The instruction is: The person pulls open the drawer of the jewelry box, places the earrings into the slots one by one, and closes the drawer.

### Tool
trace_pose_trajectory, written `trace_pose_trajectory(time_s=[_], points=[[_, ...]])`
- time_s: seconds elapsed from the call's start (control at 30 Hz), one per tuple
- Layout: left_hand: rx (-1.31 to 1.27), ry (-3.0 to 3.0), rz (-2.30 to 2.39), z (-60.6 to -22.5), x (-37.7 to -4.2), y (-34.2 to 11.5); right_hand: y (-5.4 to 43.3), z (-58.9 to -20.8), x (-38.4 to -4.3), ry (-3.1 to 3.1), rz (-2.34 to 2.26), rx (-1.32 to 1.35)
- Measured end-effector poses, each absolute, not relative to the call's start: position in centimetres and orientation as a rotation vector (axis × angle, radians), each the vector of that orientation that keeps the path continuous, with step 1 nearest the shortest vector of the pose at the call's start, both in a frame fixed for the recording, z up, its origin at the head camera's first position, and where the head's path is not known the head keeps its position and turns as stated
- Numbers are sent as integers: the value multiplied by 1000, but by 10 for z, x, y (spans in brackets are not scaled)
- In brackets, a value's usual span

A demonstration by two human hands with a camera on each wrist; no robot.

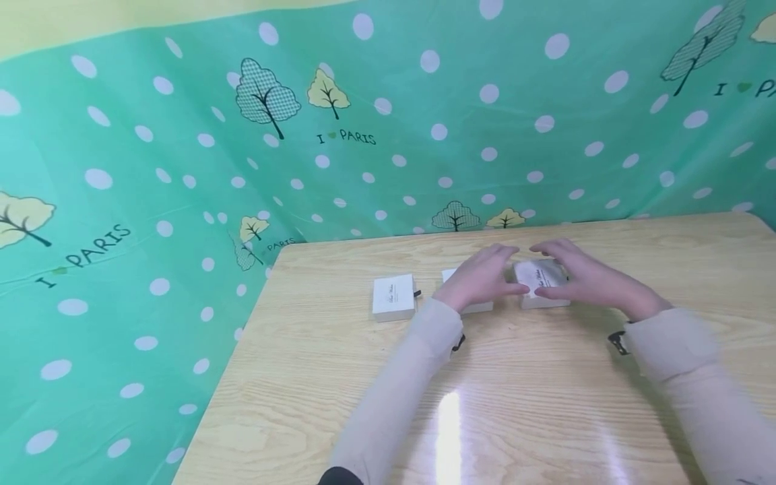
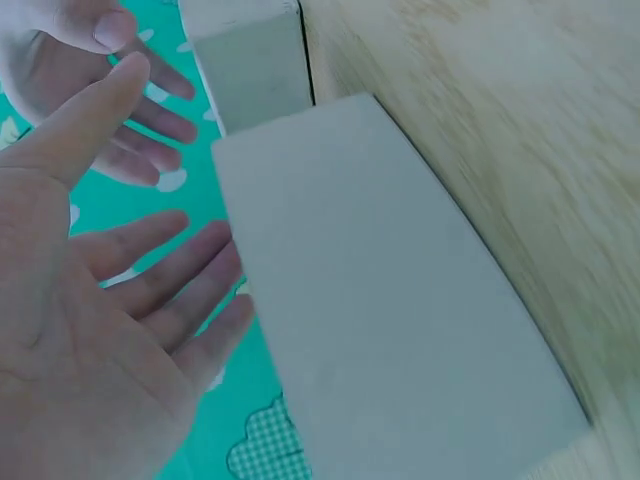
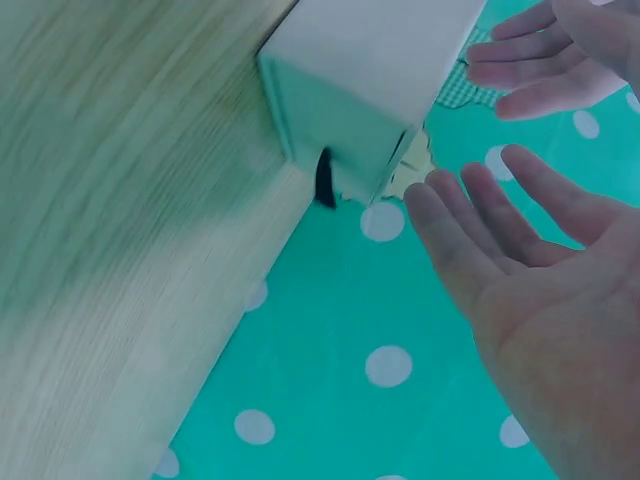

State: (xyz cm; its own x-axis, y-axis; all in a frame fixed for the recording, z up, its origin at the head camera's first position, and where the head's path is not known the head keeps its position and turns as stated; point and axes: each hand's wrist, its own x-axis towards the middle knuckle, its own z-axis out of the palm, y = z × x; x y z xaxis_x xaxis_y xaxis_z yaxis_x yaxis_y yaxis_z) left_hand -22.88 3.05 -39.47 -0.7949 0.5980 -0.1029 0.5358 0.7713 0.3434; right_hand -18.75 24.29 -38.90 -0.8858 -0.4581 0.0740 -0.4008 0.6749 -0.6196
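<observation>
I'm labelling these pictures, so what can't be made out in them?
Middle box, head view: most of its top, hidden by the left hand.
Left box, head view: its finest print, too small to read.
Right box, head view: partly covered by the right hand.
Nearer box, left wrist view: its lower end, cut off by the bottom edge.

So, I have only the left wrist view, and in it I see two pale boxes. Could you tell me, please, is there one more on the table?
Observer: Yes. The head view shows a third one, the left white box.

Operator: Thank you. And the box which is farthest to the right, does it have some part that sticks out?

Observer: It does. On the right white box, a small black tab sticks out at the side, clear in the right wrist view.
</observation>
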Motion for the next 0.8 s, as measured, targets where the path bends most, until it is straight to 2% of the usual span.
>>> trace_pose_trajectory(time_s=[0.8], points=[[891,2901,578,-380,-207,-54,175,-382,-182,2731,-1070,-829]])
